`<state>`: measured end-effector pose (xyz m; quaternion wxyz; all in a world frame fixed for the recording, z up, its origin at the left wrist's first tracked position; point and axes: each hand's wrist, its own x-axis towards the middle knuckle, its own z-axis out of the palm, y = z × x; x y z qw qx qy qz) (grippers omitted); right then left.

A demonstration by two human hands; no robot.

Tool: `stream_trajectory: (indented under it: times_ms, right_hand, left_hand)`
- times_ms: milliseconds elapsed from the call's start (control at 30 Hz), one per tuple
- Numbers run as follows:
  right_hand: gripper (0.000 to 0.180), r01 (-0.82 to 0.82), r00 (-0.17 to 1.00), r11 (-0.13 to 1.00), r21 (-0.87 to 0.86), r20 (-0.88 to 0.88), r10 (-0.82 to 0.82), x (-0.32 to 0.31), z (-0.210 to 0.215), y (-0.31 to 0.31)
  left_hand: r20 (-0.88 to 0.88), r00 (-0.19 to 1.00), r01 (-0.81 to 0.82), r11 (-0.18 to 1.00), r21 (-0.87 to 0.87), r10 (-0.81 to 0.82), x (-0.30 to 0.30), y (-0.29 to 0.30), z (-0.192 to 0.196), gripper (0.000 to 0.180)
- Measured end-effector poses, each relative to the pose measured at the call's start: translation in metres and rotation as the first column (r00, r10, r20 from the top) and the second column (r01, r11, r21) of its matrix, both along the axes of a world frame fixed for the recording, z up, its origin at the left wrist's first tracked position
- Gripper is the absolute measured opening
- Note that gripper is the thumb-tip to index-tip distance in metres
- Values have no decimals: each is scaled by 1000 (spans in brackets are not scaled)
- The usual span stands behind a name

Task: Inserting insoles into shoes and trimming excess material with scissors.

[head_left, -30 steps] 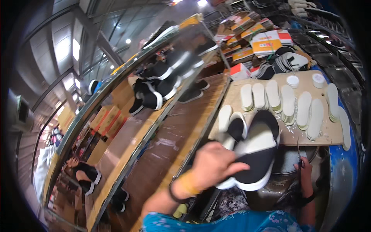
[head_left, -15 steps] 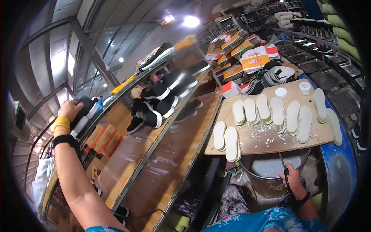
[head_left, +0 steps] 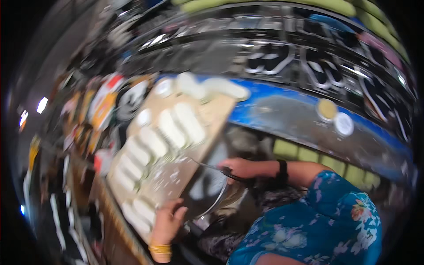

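My left hand (head_left: pixel 168 223) is over the near edge of the wooden board (head_left: pixel 174 190), next to a stack of cream insoles (head_left: pixel 143 211). Its thumb stands apart from the fingers and nothing shows in it. My right hand (head_left: pixel 238 168) is closed around a thin tool (head_left: pixel 207 165) with a dark handle and a slender metal blade; blur hides its exact kind. The blade's tip points at the board's edge. More cream insole stacks (head_left: pixel 152 143) lie in rows on the board, with white scraps (head_left: pixel 170 174) scattered between them.
Below the board stands a round tub (head_left: pixel 218 194) with pale grey contents. Two round lidded pots (head_left: pixel 164 88) (head_left: pixel 144 118) sit among the insoles. A blue-edged bench (head_left: pixel 282 110) bears two round lids (head_left: pixel 327 110) (head_left: pixel 344 124). Black-and-white shoes (head_left: pixel 269 59) fill racks beyond.
My view has swung right. My left hand has left the dark shoe on the shelf and come to the board's near edge. My right hand still holds the thin tool.
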<state>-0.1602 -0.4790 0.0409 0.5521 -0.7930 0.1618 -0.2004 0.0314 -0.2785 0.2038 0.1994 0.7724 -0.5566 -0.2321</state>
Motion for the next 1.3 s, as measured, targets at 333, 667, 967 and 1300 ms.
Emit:
stream_trajectory:
  times_ms: [333, 667, 967, 1300]
  right_hand:
    - [63, 654, 319, 161, -739, 77, -945, -171, 51, -288]
    - [52, 539, 408, 435, -721, -228, -884, -108, 23, -396]
    - [59, 849, 516, 419, -324, 329, -791, -82, 116, -189]
    - [55, -190, 867, 417, -889, 48, 496, 18, 37, 92]
  left_hand:
    - [377, 922, 135, 986, -94, -90, -70, -35, -230, 36]
    - [439, 898, 97, 982, -165, -15, -72, -51, -222, 24]
    - [-125, 986, -122, 986, -110, 108, -44, -34, -224, 35]
    - [-996, 18, -757, 652, 46, 91, -59, 30, -132, 52]
